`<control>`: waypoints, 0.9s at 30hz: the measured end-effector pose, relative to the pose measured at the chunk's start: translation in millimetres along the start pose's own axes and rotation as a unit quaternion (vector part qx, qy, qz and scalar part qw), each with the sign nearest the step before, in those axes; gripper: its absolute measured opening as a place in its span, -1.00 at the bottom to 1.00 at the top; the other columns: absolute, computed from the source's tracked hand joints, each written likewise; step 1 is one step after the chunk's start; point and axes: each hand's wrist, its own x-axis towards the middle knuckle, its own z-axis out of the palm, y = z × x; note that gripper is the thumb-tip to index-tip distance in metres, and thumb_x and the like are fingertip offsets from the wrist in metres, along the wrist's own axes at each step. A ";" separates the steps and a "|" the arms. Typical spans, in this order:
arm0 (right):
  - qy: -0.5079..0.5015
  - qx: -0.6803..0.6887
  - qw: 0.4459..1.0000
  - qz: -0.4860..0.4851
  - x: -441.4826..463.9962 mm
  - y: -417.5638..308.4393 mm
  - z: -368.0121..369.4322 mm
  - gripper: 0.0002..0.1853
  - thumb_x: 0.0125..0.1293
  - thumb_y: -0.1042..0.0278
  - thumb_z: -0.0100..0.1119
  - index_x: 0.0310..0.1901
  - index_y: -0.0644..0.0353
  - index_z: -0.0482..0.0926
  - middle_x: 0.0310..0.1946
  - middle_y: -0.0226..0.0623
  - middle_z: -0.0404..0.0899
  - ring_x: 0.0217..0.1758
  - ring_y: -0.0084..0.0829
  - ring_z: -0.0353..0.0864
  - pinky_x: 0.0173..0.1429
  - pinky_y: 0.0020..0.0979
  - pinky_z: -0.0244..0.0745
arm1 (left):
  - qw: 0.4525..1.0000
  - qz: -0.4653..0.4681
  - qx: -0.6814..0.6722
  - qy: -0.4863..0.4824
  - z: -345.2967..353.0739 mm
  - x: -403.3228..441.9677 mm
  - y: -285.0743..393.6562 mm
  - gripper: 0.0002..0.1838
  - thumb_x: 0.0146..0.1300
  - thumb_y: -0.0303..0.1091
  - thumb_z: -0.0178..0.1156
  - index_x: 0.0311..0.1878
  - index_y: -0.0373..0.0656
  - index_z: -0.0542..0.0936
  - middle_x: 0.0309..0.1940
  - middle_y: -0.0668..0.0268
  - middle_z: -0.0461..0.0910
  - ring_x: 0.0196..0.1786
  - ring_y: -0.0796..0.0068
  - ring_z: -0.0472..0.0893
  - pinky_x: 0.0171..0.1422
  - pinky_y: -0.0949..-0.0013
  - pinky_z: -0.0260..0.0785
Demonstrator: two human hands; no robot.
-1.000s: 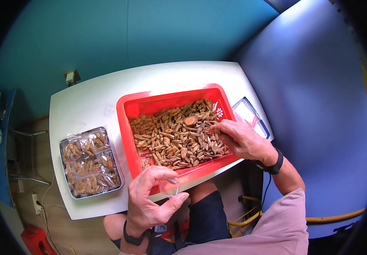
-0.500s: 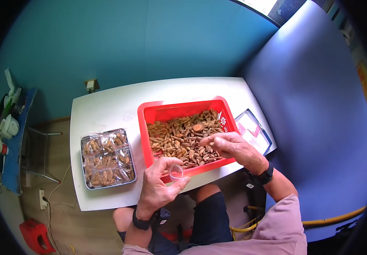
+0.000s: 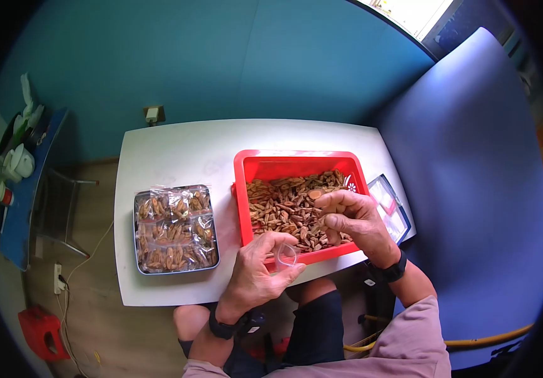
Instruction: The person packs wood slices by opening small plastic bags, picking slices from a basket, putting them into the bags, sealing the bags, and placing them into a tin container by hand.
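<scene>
My left hand (image 3: 260, 271) pinches a small clear plastic bag (image 3: 286, 255) between thumb and fingers, its mouth held apart. It hovers just off the near rim of a red plastic basket (image 3: 241, 189). Many dried brown pieces (image 3: 287, 217), slender and wrinkled like bits of dried root or pod, lie inside. My right hand (image 3: 358, 222) is over the basket's right side, its fingers curved and its thumb apart from the index finger. By the index fingertip is a round orange-brown slice (image 3: 315, 194). Nothing shows clearly in this hand; the inner fingers are partly hidden.
Left on the white table (image 3: 177, 148) stands a metal tray (image 3: 218, 259) with several filled clear bags (image 3: 174, 233). A flat clear-lidded case (image 3: 390, 205) lies right of the basket. A blue panel (image 3: 473, 189) borders the right side. A blue side table (image 3: 32, 189) holds dishes.
My right hand has shifted slightly up and left over the pile, and its thumb and index finger are farther apart. My left hand still holds the bag. The whole view has shifted a little.
</scene>
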 end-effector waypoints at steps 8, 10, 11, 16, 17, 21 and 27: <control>-0.053 -0.113 0.986 -0.107 -1.4 -0.3 -1.5 -0.84 0.36 0.54 0.34 -0.06 0.33 0.72 -0.43 -0.36 0.71 -0.43 -0.61 0.68 -0.32 -0.57 0.59 | 1.000 -0.004 0.007 -0.004 -2.8 -0.3 -3.0 -0.57 0.09 -0.45 0.54 0.01 -0.16 0.58 -0.30 0.32 0.65 -0.23 0.52 0.68 -0.09 0.40 0.59; -0.044 -0.130 0.983 -0.122 -4.0 -2.3 4.2 -0.83 0.35 0.55 0.34 -0.04 0.32 0.72 -0.45 -0.35 0.69 -0.42 -0.59 0.70 -0.31 -0.55 0.59 | 1.000 -0.009 0.002 -0.005 -2.3 -0.1 -4.5 -0.55 0.09 -0.40 0.57 0.02 -0.16 0.58 -0.30 0.35 0.67 -0.24 0.57 0.66 -0.07 0.46 0.54; -0.039 -0.169 0.974 -0.145 -5.3 -3.1 6.7 -0.83 0.33 0.56 0.35 -0.06 0.31 0.72 -0.44 -0.34 0.70 -0.41 -0.58 0.71 -0.30 -0.54 0.60 | 1.000 -0.007 0.008 -0.005 -2.2 0.4 -3.6 -0.54 0.08 -0.39 0.58 0.02 -0.16 0.58 -0.31 0.35 0.67 -0.25 0.58 0.66 -0.07 0.46 0.54; -0.062 -0.321 0.900 -0.289 -5.1 -6.0 18.9 -0.83 0.20 0.58 0.43 -0.16 0.26 0.72 -0.37 -0.27 0.74 -0.35 -0.42 0.78 -0.28 -0.47 0.64 | 1.000 -0.010 0.011 0.000 -1.1 0.0 -3.3 -0.52 0.07 -0.38 0.59 0.03 -0.16 0.59 -0.32 0.36 0.66 -0.26 0.58 0.64 -0.09 0.46 0.53; -0.065 -0.332 0.891 -0.302 -5.6 -6.1 19.1 -0.81 0.16 0.57 0.45 -0.17 0.23 0.72 -0.35 -0.26 0.74 -0.32 -0.35 0.78 -0.29 -0.44 0.64 | 1.000 -0.003 0.019 0.001 -1.2 0.3 -4.1 -0.53 0.07 -0.37 0.59 0.03 -0.16 0.59 -0.32 0.35 0.66 -0.27 0.58 0.64 -0.09 0.46 0.53; -0.072 -0.370 0.868 -0.323 -7.8 -12.8 21.6 -0.80 0.16 0.55 0.46 -0.17 0.22 0.72 -0.33 -0.27 0.73 -0.32 -0.35 0.77 -0.32 -0.43 0.63 | 0.999 0.017 0.040 0.003 -0.7 1.0 -5.2 -0.54 0.07 -0.36 0.59 0.01 -0.18 0.60 -0.32 0.34 0.65 -0.27 0.57 0.64 -0.10 0.46 0.52; -0.061 -0.393 0.864 -0.309 -9.7 -14.1 25.2 -0.80 0.17 0.54 0.45 -0.16 0.21 0.71 -0.30 -0.27 0.71 -0.33 -0.35 0.75 -0.35 -0.43 0.62 | 0.999 0.028 0.040 0.002 -1.4 2.4 -0.1 -0.63 0.10 -0.45 0.52 -0.06 -0.18 0.58 -0.31 0.28 0.60 -0.26 0.42 0.64 -0.20 0.36 0.58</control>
